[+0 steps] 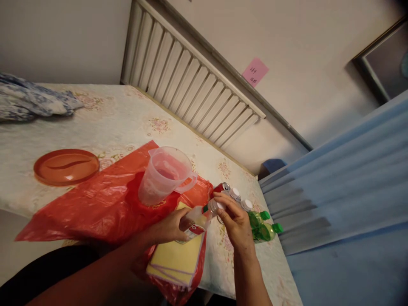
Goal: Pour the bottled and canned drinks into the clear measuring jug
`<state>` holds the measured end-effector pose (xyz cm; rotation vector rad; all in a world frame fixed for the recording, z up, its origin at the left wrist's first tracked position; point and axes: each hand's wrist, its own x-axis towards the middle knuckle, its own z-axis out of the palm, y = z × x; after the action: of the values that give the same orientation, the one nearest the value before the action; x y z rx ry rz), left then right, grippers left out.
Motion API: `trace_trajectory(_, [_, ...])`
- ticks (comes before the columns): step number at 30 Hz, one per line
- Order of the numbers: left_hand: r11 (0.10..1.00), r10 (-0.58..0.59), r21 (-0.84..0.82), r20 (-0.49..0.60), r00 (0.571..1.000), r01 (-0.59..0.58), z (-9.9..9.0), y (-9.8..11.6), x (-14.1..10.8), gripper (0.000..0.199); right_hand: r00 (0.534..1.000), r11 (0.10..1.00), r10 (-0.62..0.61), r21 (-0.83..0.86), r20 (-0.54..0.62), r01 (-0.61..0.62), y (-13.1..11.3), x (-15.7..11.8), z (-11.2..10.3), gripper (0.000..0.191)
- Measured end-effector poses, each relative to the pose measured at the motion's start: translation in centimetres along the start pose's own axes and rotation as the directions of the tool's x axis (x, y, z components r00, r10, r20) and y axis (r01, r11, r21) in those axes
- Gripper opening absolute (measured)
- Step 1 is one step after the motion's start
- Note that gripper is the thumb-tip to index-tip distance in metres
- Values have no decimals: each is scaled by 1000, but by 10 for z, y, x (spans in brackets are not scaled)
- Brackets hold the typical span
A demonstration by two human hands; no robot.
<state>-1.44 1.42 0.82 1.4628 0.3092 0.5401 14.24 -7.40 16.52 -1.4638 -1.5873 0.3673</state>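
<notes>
My left hand [172, 226] is wrapped around the body of a clear plastic bottle [199, 225] with a red and white label. The bottle tilts, its neck toward the right. At its top, the fingers of my right hand [235, 214] are closed on the white cap [217, 206]. Below the bottle lies a folded yellow cloth [177, 261] on a red plastic bag [102, 199]. A translucent measuring jug [165, 172] stands upright on the bag, left of the bottle and apart from both hands.
An orange-brown plate [66, 166] lies on the flowered tablecloth [127, 106]. Beyond my right hand stand a red can [219, 189], white-capped bottles and green bottles [264, 229]. A radiator [191, 72] lines the wall; a blue curtain [334, 187] hangs at the right. Patterned fabric [32, 97] lies far left.
</notes>
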Motion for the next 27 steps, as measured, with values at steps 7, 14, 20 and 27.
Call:
trace_trajectory(7, [1000, -7, -15, -39, 999, 7, 2, -9, 2, 55, 993, 998, 57, -22, -107, -60, 2, -1, 3, 23])
trace_trajectory(14, [1000, -3, -1, -52, 999, 3, 1, -9, 1, 57, 984, 996, 81, -16, -161, -85, 10, -2, 6, 29])
trace_trajectory(20, [999, -17, 30, -48, 999, 18, 1, -6, 1, 61, 988, 974, 153, 170, -18, -148, 14, -7, 0, 48])
trace_trajectory(27, [1000, 10, 14, -34, 999, -10, 1, -7, 2, 60, 979, 954, 200, 236, -40, -185, 21, -8, 0, 35])
